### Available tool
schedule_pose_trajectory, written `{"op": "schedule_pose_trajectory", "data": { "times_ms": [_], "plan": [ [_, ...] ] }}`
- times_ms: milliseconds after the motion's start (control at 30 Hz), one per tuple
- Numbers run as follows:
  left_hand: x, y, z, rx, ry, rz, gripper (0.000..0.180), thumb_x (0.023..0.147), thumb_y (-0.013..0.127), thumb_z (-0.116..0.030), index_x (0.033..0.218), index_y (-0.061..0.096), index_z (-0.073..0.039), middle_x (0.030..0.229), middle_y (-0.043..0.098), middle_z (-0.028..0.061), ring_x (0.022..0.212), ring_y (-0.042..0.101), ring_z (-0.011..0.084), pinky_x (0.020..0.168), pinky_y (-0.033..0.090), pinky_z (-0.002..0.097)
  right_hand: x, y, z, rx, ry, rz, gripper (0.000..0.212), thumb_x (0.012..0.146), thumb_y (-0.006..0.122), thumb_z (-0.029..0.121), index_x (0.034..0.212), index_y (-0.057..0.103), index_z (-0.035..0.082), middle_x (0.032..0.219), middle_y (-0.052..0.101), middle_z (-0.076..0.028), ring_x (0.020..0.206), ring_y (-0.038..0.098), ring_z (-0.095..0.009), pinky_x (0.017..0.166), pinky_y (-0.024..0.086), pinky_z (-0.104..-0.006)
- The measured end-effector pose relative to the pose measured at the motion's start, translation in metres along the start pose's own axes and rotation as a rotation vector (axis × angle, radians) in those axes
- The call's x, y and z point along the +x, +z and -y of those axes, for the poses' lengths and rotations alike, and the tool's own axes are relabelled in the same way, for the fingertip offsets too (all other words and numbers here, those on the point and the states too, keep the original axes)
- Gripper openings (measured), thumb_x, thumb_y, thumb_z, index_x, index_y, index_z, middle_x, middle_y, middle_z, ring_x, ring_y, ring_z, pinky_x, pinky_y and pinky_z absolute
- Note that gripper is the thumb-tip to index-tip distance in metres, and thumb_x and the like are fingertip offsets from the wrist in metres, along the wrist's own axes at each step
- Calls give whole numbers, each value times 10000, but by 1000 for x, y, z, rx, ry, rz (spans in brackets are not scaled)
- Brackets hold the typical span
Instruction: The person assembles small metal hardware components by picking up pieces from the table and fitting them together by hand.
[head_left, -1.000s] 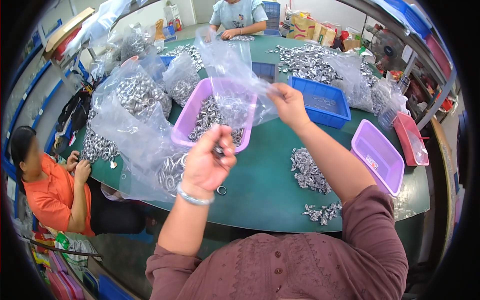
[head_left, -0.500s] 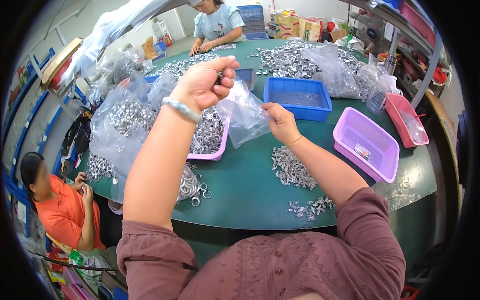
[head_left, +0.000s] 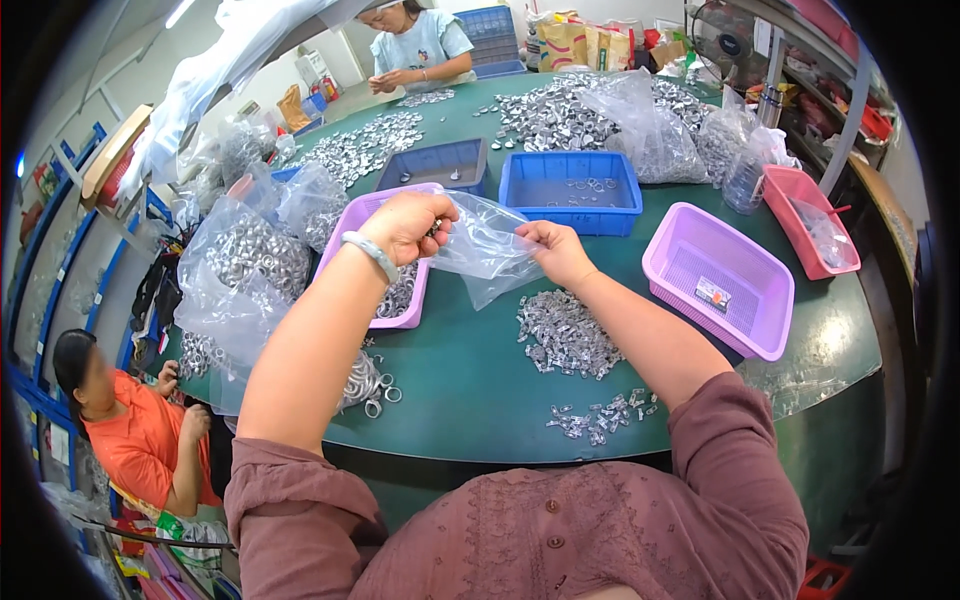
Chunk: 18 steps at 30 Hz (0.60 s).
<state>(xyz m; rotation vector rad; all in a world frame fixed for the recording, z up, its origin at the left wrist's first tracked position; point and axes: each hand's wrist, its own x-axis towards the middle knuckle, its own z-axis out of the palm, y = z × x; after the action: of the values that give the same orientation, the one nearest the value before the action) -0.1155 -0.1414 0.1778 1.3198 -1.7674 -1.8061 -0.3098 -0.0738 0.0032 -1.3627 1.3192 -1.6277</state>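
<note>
The left hand point(head_left: 412, 226) has come down beside the clear bag point(head_left: 485, 252).
A purple basket point(head_left: 403, 321) of metal rings point(head_left: 397, 297) sits on the green counter point(head_left: 460, 375). Next, the left hand curls around small metal bits point(head_left: 434, 228); I cannot tell if it grips the bag too. The bag hangs between both hands. The right hand point(head_left: 556, 250) pinches its edge, so now both hands are close to it.

your left hand point(head_left: 408, 228) curls around small metal pieces point(head_left: 434, 228) near a purple basket point(head_left: 410, 316); your right hand point(head_left: 557, 253) pinches a clear bag point(head_left: 488, 258).
</note>
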Motion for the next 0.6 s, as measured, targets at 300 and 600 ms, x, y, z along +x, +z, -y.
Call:
{"op": "schedule_pose_trajectory", "data": {
  "times_ms": [300,600],
  "plan": [
    [1,-9,19,-232,42,80,79,803,552,-105,794,550,-27,642,496,19,532,471,99,410,350,192,13,14,78,-497,-204,205,579,688,647,251,1196,465,44,1159,484,-134,1117,449,-251,955,344,-346],
    [4,-40,39,-496,32,35,116,831,552,-140,829,531,-26,681,496,22,548,460,84,402,356,155,26,93,99,-982,4,38,403,690,648,323,901,549,-5,872,607,-197,789,591,-365,687,470,-415]
  ]
}}
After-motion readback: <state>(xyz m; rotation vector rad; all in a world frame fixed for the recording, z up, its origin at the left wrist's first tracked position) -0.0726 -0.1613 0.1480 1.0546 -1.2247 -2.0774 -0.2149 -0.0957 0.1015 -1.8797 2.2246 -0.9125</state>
